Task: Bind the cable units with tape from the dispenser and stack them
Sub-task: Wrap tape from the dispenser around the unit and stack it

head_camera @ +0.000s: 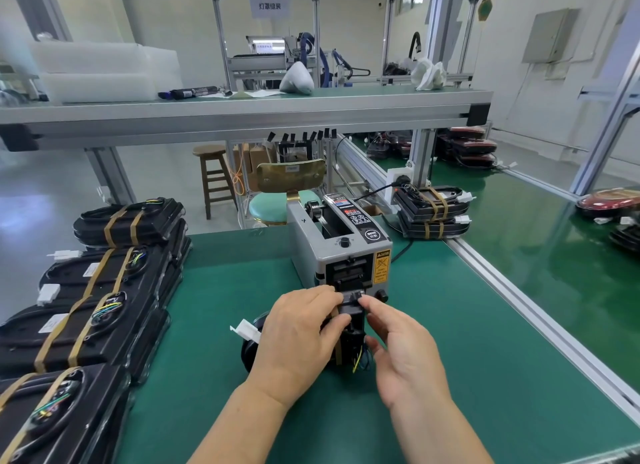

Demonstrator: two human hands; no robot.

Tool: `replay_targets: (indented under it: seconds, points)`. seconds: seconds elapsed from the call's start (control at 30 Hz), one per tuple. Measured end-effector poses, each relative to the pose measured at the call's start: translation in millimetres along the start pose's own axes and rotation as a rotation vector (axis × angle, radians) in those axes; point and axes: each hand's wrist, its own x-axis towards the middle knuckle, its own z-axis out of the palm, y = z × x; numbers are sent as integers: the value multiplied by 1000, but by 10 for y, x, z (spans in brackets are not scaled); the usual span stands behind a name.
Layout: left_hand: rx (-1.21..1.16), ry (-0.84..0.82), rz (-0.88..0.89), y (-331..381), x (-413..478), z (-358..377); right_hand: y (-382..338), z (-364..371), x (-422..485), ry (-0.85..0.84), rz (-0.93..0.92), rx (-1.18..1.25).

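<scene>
Bench: green matted worktable (450, 342) in a factory room with aluminium frames.
Dispenser: grey box-shaped electric tape dispenser (341, 249), upright at mid-table.
Unit: black cable unit with coloured wires (351, 342), held on edge, touching the dispenser's outlet, one tan tape band on it.
Left hand (298, 335): fingers curled round the unit, gripping it.
Right hand (405, 353): index tip on the unit's top; whether it pinches cannot be told.
Stack: tape-bound black units (86, 308) piled at the left edge.
</scene>
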Motion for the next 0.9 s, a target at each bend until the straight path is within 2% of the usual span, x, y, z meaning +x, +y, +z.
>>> replay_targets:
  seconds: [0.6,0.9]
  points:
    - [-14,-68,-45,47,14,-52,67,31,-3,6,-26,-29]
    - [-46,-50,-29,58,-5,-65,84,29,-23,14,-45,-49]
